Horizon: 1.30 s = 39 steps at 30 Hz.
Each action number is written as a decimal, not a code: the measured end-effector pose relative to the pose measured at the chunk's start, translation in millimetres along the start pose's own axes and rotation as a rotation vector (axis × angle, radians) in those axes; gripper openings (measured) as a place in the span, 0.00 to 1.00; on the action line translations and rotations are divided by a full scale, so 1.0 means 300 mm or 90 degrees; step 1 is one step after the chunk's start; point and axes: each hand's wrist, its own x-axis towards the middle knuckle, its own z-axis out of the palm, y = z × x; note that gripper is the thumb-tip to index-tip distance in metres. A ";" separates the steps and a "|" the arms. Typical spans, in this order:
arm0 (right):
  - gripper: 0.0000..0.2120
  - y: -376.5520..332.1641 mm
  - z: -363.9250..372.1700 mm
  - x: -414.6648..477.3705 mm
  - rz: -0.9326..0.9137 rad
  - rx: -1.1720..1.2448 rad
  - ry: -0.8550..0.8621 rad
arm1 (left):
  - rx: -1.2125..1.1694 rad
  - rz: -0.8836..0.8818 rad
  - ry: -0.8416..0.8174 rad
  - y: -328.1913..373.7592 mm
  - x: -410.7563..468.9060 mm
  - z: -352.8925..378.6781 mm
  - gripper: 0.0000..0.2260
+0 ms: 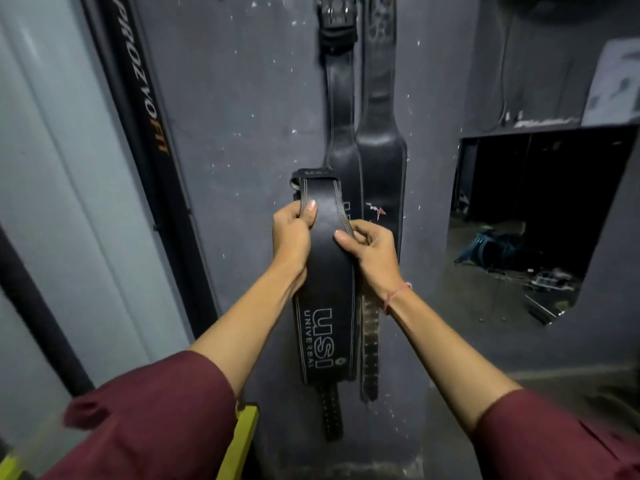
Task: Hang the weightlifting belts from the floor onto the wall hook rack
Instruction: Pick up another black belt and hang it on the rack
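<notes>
Nearest, two maroon sleeves [156, 407] entering from the bottom corners, both cut off by the lower edge. Just beyond the left one, a yellow bar [242, 441], only partly visible behind the cloth.

Further out, left hand [292, 233] clamped on the left edge of a black leather belt [325, 289], thumb laid on its face, fingers wrapped behind and hidden. Right hand [370, 249] closed on the opposite edge, thumb on the front, fingertips curled at the stitched border; thin pink thread [398, 294] at that wrist. Belt held upright in the air in front of the wall, top end folded over, buckle mostly concealed behind the fold; "USI UNIVERSAL" printed on the wide section, narrow perforated tail dangling below.

Behind, flat against the grey wall [242, 133], two more dark belts [381, 133] hanging side by side, lower halves largely hidden by the held one. Upper ends cropped by the frame, so hooks impossible to make out. Left, a black post [145, 98] with blurred lettering. Right, a dark opening [536, 202], contents murky.
</notes>
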 end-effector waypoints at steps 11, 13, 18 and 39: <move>0.11 -0.033 0.063 0.001 -0.002 0.068 0.014 | 0.043 0.051 -0.043 0.020 0.172 -0.020 0.30; 0.10 -0.011 0.062 -0.013 0.011 0.090 -0.010 | 0.022 0.046 -0.033 0.027 0.200 -0.016 0.27; 0.17 0.179 -0.031 -0.199 0.130 0.037 -0.051 | -0.032 0.062 0.033 0.112 0.208 0.011 0.18; 0.19 -0.058 0.022 0.054 -0.005 0.057 0.005 | 0.026 0.107 -0.118 0.188 0.324 0.068 0.22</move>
